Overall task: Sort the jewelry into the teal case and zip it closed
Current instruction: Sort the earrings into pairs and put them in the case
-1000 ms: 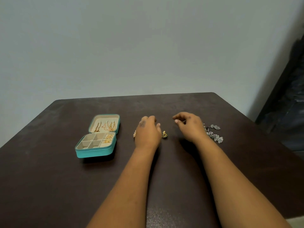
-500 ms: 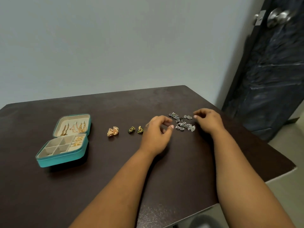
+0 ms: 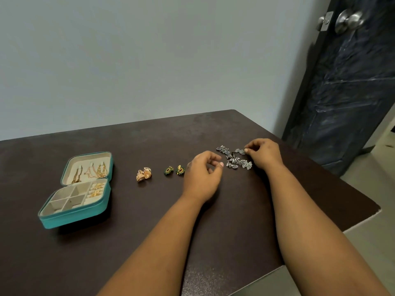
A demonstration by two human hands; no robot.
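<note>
The teal case (image 3: 75,216) lies open at the left of the dark table, gold chains in its lid and gold earrings in one compartment. A pair of gold dome earrings (image 3: 143,174) and two green-and-gold studs (image 3: 174,170) sit in a row on the table. A pile of silver jewelry (image 3: 234,159) lies further right. My left hand (image 3: 202,177) hovers just left of the pile, fingers curled and apart, holding nothing. My right hand (image 3: 263,153) is at the pile's right edge, its fingertips pinching a silver piece.
The table's (image 3: 235,221) right edge and front-right corner are close to my right forearm. A dark door (image 3: 346,82) with a metal knob stands behind the table's right side. A plain wall runs along the back.
The view has swung right. My left hand has left the green studs and moved toward the silver pile. My right hand has gone to the pile's right edge and pinched a piece.
</note>
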